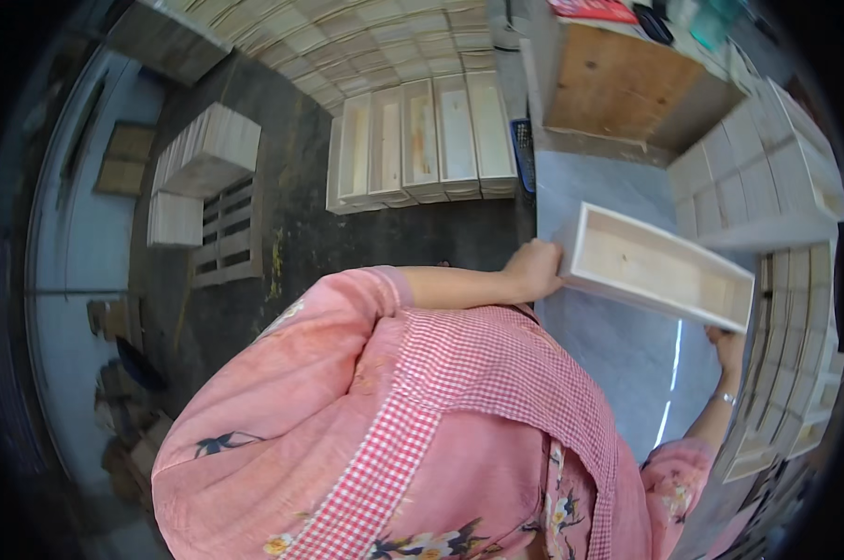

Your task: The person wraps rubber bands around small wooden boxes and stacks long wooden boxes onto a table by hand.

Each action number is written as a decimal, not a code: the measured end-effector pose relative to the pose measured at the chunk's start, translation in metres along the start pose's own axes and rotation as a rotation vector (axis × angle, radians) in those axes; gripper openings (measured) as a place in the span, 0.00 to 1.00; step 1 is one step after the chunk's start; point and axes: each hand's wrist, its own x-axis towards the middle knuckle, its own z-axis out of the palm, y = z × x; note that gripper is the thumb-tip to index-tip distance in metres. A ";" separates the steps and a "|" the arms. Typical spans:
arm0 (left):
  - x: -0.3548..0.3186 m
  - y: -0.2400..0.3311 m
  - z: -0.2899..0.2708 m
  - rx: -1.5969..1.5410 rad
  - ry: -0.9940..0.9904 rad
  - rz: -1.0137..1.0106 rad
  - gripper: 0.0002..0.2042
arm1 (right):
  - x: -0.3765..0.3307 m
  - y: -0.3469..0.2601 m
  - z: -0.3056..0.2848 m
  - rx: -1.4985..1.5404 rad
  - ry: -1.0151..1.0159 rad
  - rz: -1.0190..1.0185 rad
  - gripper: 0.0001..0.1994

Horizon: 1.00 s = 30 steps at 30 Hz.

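Observation:
Over a grey worktop point(618, 373) I hold a long, open pale wooden box point(660, 264), tilted so that its inside shows. My left hand point(536, 269) is closed on its left end. At the near right corner my right hand point(725, 347) grips the other end, with its fingers partly hidden beneath the box. A narrow band circles my right wrist. No contents show inside the box.
Similar boxes point(420, 140) stand in rows on the floor ahead, with tall stacks behind. More stacked boxes point(749, 177) line the worktop's right side. A brown wooden cabinet point(618, 89) stands at its far end. Wooden panels point(207, 154) rest by a pallet point(231, 233) at left.

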 end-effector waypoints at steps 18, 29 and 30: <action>-0.067 -0.524 -0.198 0.530 0.211 -0.314 0.11 | -0.250 -0.130 0.305 -0.198 0.036 0.621 0.15; -0.040 -0.531 -0.243 0.655 -0.053 -0.325 0.11 | -0.192 -0.279 0.390 -0.115 -0.180 0.247 0.21; -0.046 -0.528 -0.251 0.581 0.079 -0.258 0.09 | -0.192 -0.280 0.391 -0.120 -0.168 0.215 0.21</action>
